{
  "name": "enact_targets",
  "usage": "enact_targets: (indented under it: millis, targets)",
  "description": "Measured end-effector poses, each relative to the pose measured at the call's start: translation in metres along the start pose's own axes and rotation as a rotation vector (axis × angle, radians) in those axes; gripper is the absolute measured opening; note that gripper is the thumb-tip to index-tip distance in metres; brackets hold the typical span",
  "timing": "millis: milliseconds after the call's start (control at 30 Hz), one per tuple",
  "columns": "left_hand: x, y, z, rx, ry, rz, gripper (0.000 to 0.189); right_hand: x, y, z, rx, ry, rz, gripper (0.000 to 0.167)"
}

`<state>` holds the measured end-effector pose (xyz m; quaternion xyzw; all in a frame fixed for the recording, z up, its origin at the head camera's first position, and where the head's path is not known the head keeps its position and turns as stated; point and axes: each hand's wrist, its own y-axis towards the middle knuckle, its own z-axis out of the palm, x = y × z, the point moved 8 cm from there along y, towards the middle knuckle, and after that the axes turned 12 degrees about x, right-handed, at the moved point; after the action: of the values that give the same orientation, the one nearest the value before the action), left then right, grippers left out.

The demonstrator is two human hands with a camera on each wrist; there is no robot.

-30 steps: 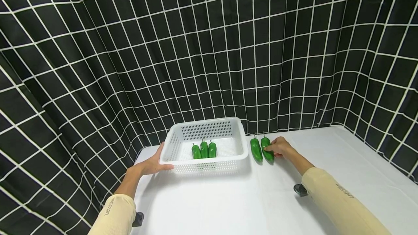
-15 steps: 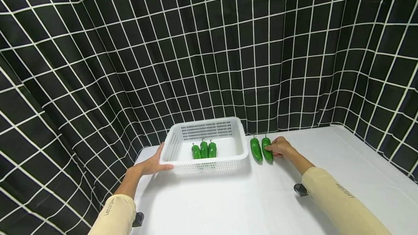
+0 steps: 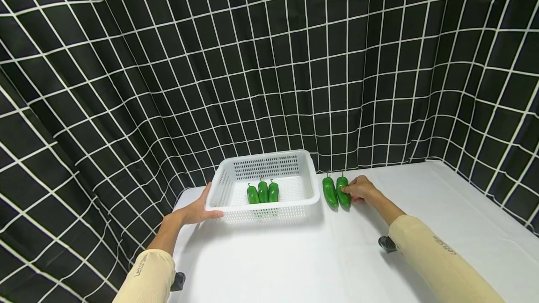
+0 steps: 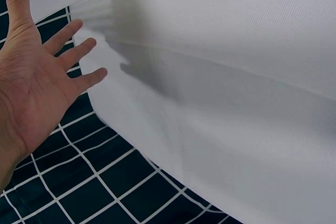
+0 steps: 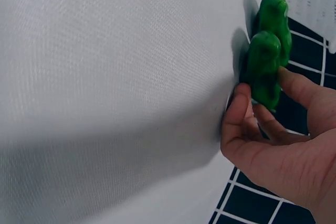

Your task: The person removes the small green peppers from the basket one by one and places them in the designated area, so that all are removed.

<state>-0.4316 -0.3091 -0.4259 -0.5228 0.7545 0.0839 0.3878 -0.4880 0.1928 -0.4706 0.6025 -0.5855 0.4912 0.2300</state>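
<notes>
A white perforated plastic basket (image 3: 264,209) stands on the table, and three green chili peppers (image 3: 263,192) lie side by side in it. My left hand (image 3: 197,210) touches its left front corner with spread, straight fingers; the left wrist view shows the open palm (image 4: 39,85). To the right of the basket, two more green peppers lie on the cloth. My right hand (image 3: 363,189) pinches the right one (image 3: 343,195) between thumb and fingers. The left one (image 3: 330,192) lies close beside it, untouched. In the right wrist view the held pepper (image 5: 264,59) partly hides the other.
A white cloth (image 3: 273,261) covers the table. Black curtains with a white grid (image 3: 269,60) hang behind it and at both sides. A small dark device (image 3: 387,244) is fixed at the right wrist, another (image 3: 178,281) at the left.
The right pepper has turned a little: its near end has shifted left, and it lies straighter beside its neighbour. My left hand and the basket have stayed put.
</notes>
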Motion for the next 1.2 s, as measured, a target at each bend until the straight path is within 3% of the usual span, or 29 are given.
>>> enact_targets:
  millis: [767, 1200]
  targets:
    - [0.000, 0.000, -0.003, -0.011, 0.001, 0.004, 0.137, 0.004, 0.003, -0.008, -0.038, -0.008, -0.003, 0.044]
    - [0.000, -0.001, -0.001, -0.008, 0.019, -0.025, 0.136, 0.061, -0.013, -0.003, -0.095, -0.129, -0.144, 0.047]
